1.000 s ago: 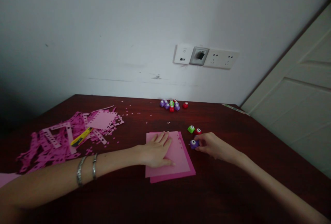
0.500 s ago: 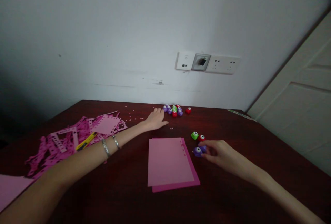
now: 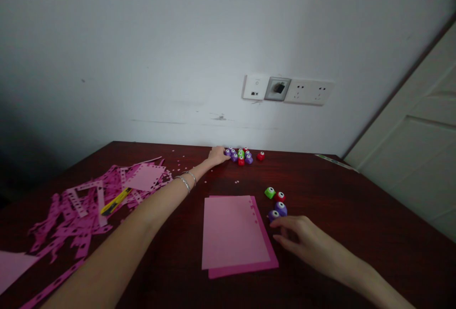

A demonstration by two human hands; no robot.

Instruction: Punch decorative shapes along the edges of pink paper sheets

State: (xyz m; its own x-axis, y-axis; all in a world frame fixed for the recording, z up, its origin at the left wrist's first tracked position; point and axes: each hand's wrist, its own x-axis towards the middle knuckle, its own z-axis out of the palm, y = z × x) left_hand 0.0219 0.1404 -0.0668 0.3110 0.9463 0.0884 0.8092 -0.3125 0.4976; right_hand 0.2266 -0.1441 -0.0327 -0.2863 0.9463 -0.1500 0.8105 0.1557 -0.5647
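My left hand (image 3: 218, 155) is stretched far across the dark wooden table (image 3: 338, 214) and touches the left end of a cluster of small purple, green and red paper punches (image 3: 240, 156) near the wall; its fingers are too small to read. My right hand (image 3: 299, 238) lies near the table with fingers loosely apart, holding nothing. Its fingertips are just short of two purple punches (image 3: 277, 211). A green punch (image 3: 270, 192) and a red punch (image 3: 280, 196) sit just beyond them. Two stacked pink paper sheets (image 3: 235, 233) lie left of my right hand.
A heap of punched pink paper scraps (image 3: 81, 199) with a yellow utility knife (image 3: 116, 201) covers the table's left side. Another pink sheet (image 3: 10, 266) lies at the lower left. One red punch (image 3: 261, 156) stands apart from the cluster. Wall sockets (image 3: 287, 89) and a door (image 3: 409, 147) stand behind.
My left hand left the pink sheets and reached out to the far cluster of punches. My right hand let go of the purple punch and drew back slightly.
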